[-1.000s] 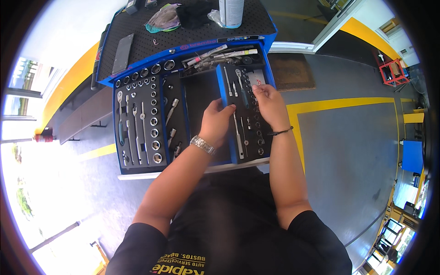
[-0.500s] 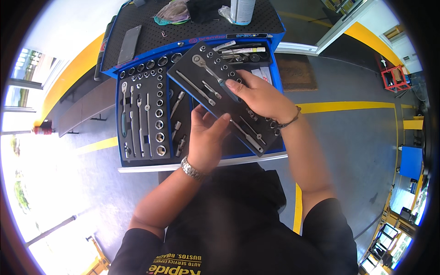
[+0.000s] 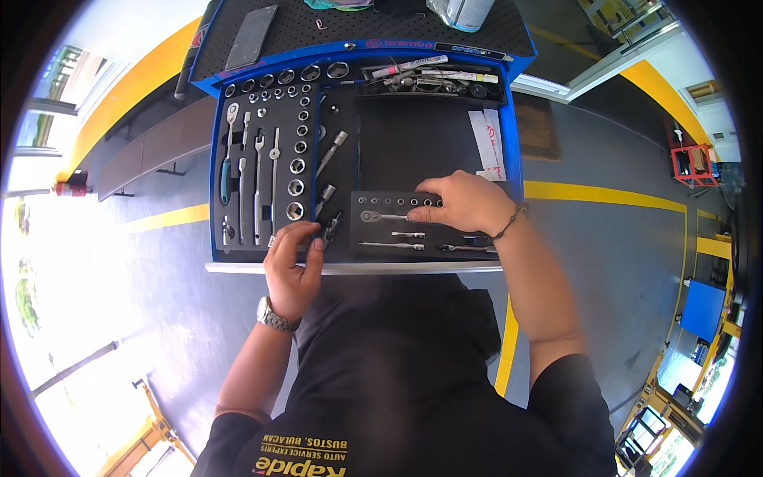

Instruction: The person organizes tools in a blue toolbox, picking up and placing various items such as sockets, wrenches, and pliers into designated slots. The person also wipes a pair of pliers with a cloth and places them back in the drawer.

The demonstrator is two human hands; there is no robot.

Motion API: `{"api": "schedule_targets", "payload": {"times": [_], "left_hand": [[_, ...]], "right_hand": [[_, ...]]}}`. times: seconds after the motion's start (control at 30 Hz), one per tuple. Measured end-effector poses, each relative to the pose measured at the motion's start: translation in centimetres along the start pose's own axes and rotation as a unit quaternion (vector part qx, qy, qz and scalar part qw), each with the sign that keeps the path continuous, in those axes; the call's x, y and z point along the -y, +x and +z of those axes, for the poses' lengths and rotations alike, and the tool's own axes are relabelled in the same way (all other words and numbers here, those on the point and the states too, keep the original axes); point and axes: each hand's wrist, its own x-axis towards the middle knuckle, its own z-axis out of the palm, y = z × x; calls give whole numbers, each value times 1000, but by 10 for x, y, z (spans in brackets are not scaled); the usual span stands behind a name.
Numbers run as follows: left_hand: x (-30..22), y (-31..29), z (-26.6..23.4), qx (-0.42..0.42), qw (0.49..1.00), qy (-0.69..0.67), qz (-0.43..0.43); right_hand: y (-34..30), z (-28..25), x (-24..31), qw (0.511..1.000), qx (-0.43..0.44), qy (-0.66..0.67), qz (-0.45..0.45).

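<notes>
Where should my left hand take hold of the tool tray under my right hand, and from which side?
Probably its short left end, coming in from the left. The tool tray lies flat, long sides running across the drawer, and that end is uncovered, facing your left hand. Your right hand covers part of its far side. Pinching the edge should avoid the ratchet.

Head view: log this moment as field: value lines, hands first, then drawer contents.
left hand: by the front right corner of the large socket tray; contact unclear
right hand: on the small socket tray, thumb by its ratchet
small socket tray: crosswise at the drawer's front right
drawer: open, blue, pale front edge
large socket tray: left side, teal-handled ratchet at its left
back compartment: marker pens
back right: white paper strips
</notes>
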Motion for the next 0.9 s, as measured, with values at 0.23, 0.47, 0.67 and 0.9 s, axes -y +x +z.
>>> {"api": "schedule_targets", "payload": {"times": [0.23,0.47,0.67,0.9], "left_hand": [[5,-4,20,76,968,162,174],[-12,10,16,188,952,194,147],[-27,32,12,310,919,183,162],[-20,30,16,350,894,217,177]], "right_hand": [[7,13,-7,1000,14,-18,-12],[-5,33,-12,982,-150,-72,-84],[-42,61,0,965,-244,-62,-66],[-87,70,-27,964,-239,-114,-28]]}}
